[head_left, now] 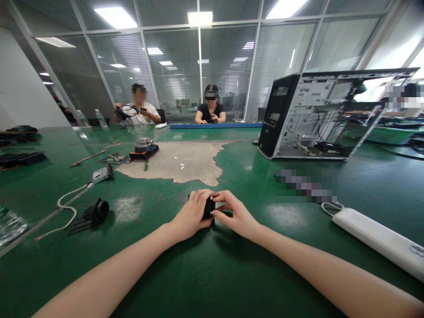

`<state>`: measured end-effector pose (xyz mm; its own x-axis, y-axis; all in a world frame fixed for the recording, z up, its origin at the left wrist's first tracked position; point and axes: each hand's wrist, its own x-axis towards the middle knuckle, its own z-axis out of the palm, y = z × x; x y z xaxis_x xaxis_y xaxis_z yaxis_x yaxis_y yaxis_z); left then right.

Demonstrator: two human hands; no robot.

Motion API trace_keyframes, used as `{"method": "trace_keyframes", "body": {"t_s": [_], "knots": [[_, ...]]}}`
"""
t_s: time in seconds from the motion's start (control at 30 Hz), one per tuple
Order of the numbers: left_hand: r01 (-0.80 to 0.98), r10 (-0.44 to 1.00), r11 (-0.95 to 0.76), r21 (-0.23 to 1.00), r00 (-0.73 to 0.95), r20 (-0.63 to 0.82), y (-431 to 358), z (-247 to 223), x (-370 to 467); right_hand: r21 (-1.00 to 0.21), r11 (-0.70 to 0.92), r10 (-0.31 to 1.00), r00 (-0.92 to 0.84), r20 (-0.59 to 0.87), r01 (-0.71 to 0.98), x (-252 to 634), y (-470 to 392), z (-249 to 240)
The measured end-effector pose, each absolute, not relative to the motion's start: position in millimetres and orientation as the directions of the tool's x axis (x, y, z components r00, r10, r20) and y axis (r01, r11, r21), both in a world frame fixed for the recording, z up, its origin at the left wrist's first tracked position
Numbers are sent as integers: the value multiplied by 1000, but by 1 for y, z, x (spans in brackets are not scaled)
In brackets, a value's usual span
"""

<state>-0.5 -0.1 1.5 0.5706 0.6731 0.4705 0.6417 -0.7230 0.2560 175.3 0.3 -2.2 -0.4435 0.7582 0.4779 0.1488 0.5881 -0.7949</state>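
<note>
A small black object (208, 208) is between my two hands, low over the green table (205, 274) in the middle of the view. My left hand (192, 214) wraps round its left side and top, covering much of it. The fingertips of my right hand (236, 214) pinch its right end, where small light-coloured spots show. What the object is cannot be made out.
An opened computer case (281, 117) stands at the back right, a white power strip (377, 236) at the right. Left lie a black bracket-like part (94, 214), a metal box (102, 174) with a cable and a dark part with a round top (144, 148). Two people sit across the table.
</note>
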Motion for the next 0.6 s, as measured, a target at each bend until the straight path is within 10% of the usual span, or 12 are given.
{"method": "trace_keyframes", "body": {"t_s": [0.6], "knots": [[627,668,-730,272,571,478,0,1,-1,-705,664,725,-445,526,249,176,-3,2]]}}
